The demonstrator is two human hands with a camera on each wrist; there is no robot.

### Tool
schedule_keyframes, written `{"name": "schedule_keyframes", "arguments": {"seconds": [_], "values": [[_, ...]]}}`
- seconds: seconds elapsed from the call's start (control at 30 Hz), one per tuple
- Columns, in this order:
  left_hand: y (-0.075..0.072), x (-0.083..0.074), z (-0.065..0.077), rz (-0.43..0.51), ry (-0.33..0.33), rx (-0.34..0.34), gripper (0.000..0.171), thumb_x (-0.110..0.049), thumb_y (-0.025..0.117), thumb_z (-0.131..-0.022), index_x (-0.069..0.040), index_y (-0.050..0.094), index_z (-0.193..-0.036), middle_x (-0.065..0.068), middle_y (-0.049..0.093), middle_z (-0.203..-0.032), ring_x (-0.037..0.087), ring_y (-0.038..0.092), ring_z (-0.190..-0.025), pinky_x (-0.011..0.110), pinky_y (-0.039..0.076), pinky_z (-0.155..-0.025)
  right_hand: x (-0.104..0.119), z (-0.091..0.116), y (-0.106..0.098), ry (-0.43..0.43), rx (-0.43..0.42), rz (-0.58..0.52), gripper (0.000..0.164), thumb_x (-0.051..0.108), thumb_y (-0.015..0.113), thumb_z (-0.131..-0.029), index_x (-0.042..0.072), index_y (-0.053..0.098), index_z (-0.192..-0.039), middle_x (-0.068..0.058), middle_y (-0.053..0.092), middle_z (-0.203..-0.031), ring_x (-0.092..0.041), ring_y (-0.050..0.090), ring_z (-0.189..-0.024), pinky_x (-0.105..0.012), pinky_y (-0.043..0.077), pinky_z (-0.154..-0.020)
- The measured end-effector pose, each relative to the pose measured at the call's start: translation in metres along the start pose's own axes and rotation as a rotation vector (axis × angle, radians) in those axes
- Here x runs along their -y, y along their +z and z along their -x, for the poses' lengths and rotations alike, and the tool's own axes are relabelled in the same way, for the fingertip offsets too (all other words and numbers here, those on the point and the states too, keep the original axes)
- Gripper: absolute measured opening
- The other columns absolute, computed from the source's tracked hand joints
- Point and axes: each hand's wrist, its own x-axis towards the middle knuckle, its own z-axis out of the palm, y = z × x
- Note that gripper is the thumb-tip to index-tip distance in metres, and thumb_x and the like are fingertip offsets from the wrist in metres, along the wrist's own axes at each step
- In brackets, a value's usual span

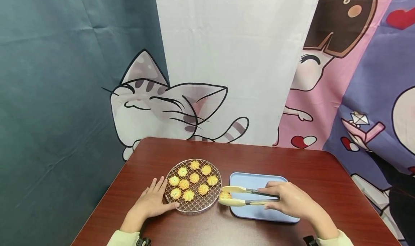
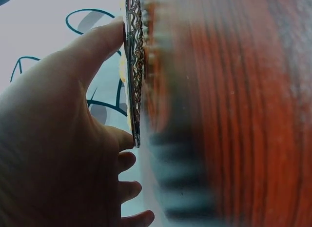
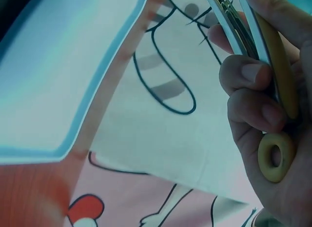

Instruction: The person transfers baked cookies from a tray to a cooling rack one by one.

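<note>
My right hand (image 1: 288, 199) grips a pair of tongs (image 1: 234, 202) with pale yellow tips. Between those tips is a swirled golden cookie (image 1: 225, 195), just right of the round wire rack. In the right wrist view, fingers curl around the tongs' yellow-sided handle (image 3: 280, 66), which has a ring at its end. My left hand (image 1: 150, 201) lies spread at the left of the wire rack (image 1: 200, 205), its thumb and index finger touching the rim. Several piped cookies (image 1: 194, 178) sit on the rack. In the left wrist view the rack (image 2: 135, 75) appears edge-on.
A light blue rectangular tray (image 1: 246, 213) lies right of the rack, partly under my right hand and the tongs. Both stand on a dark red-brown wooden table (image 1: 155, 152). Behind it hangs a cloth backdrop (image 1: 207, 48) with cartoon figures.
</note>
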Motion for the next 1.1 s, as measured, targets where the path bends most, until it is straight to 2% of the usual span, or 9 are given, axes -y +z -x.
{"name": "schedule_keyframes", "arguments": {"seconds": [0.47,0.7,1.1], "values": [[-0.001,0.001,-0.001,0.000,0.011,-0.002,0.117,-0.076,0.065,-0.080,0.002,0.027,-0.158,0.022,0.022,-0.165,0.049,0.017,-0.151,0.070,0.023,-0.115,0.011,-0.041,0.014,-0.014,0.092,0.032,0.042,0.038,0.085,-0.080,0.020,0.078,-0.117,0.019,0.059,-0.084,0.005,0.045,-0.066,-0.015,0.041,-0.057],[-0.001,0.000,-0.001,0.001,0.009,0.002,0.118,-0.077,0.065,-0.079,0.002,0.026,-0.158,0.022,0.021,-0.166,0.048,0.017,-0.151,0.069,0.023,-0.115,0.016,-0.060,0.018,-0.019,0.133,0.043,0.040,0.034,0.087,-0.079,0.021,0.079,-0.115,0.018,0.061,-0.087,0.002,0.054,-0.069,-0.017,0.046,-0.059],[-0.003,-0.004,0.001,-0.013,0.018,-0.002,0.117,-0.076,0.065,-0.080,0.003,0.028,-0.158,0.023,0.022,-0.165,0.049,0.018,-0.151,0.070,0.024,-0.114,0.021,-0.073,0.023,-0.005,0.173,0.074,0.039,0.034,0.087,-0.078,0.024,0.079,-0.115,0.018,0.062,-0.088,-0.002,0.060,-0.073,-0.024,0.051,-0.062]]}}
